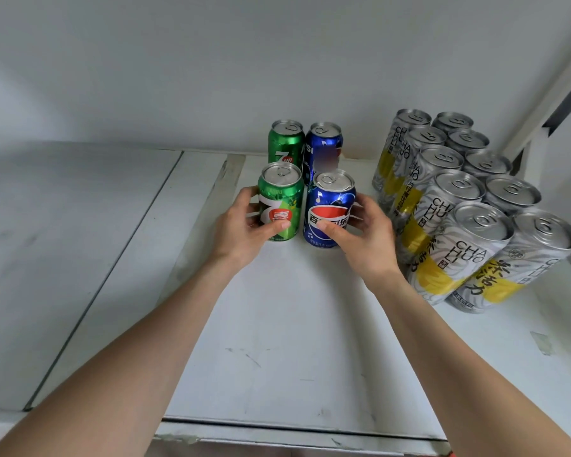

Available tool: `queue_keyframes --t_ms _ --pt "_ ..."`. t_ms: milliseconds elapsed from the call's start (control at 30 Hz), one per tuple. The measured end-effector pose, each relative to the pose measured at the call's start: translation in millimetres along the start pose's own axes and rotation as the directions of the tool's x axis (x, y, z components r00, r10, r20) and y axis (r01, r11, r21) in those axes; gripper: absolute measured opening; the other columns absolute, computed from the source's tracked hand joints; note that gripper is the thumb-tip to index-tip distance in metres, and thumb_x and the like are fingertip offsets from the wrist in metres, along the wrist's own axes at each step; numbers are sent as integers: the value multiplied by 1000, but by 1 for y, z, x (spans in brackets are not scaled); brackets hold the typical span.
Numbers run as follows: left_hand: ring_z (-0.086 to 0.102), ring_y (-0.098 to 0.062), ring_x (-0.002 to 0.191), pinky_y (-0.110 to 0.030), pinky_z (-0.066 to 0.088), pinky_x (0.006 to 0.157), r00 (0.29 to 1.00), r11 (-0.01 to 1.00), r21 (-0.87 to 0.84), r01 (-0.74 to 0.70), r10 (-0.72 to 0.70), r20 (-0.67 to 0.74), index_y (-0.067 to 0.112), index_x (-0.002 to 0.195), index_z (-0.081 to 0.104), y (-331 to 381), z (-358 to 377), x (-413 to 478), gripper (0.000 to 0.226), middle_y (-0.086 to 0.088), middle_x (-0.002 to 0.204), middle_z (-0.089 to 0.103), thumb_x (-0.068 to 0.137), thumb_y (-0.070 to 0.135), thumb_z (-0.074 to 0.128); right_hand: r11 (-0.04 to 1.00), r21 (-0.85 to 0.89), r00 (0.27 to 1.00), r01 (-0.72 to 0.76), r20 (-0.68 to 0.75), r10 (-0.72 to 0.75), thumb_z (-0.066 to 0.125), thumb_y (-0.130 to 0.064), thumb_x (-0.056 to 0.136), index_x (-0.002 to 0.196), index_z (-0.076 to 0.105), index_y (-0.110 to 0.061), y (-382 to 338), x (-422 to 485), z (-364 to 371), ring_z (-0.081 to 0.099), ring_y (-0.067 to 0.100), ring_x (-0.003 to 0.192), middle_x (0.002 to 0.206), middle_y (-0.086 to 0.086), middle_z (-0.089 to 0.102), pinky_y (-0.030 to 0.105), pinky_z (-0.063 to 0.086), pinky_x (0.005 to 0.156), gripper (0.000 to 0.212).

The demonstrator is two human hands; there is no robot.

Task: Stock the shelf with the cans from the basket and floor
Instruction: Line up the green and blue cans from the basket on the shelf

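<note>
My left hand (244, 222) is wrapped round the front 7up can (281, 199), thumb across its label and fingers behind. My right hand (366, 232) grasps the front Pepsi can (332, 206) the same way, thumb on the logo. Both cans stand upright on the white shelf (294, 324). The green one is just left of the front Pepsi can, with a thin gap between them. Directly behind the front Pepsi can stands the rear Pepsi can (323, 140), and behind and to its left the rear 7up can (285, 140). To the right of the front Pepsi can, beyond my right hand, the silver-and-yellow tea cans (459, 206) stand in two packed rows running front to back.
</note>
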State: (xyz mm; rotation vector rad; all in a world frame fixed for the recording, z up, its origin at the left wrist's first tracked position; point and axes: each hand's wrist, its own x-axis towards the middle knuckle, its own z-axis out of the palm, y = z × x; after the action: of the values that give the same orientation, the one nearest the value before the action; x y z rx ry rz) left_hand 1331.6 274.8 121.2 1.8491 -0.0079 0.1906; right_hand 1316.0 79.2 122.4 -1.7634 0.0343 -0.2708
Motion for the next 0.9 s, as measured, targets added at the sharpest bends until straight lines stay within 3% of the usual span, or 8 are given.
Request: queue_keyframes --t_ms 100,267,467,900 --pt "67 -8 87 -15 53 70 1000 1000 19 6 -6 6 26 125 50 -1 2 12 65 3 104 64 69 21 84 1000 -1 1000 -4 -3 4 84 -19 74 128 53 -22 0 11 3 61 -3 102 110 -19 62 15 51 80 63" --pt "65 -7 85 -9 51 66 1000 1000 14 6 -6 11 21 126 49 -1 8 32 65 1 101 63 71 18 83 1000 -22 999 -8 -32 7 84 -18 74 132 52 -17 0 30 8 61 8 105 116 -9 61 27 52 89 67" --pt "62 -6 83 -7 49 63 1000 1000 28 4 -5 26 20 128 48 -1 12 53 64 1 103 62 73 18 82 999 -45 998 -2 -58 -1 84 -17 74 134 51 -15 2 48 15 60 11 107 119 -5 61 29 52 91 69" --pt "64 -19 96 -27 54 82 999 999 33 24 -25 31 18 129 48 0 14 60 64 -5 109 63 74 18 80 999 -31 996 -42 -77 40 83 -17 76 134 50 -17 3 67 22 57 8 105 125 0 62 26 51 92 67"
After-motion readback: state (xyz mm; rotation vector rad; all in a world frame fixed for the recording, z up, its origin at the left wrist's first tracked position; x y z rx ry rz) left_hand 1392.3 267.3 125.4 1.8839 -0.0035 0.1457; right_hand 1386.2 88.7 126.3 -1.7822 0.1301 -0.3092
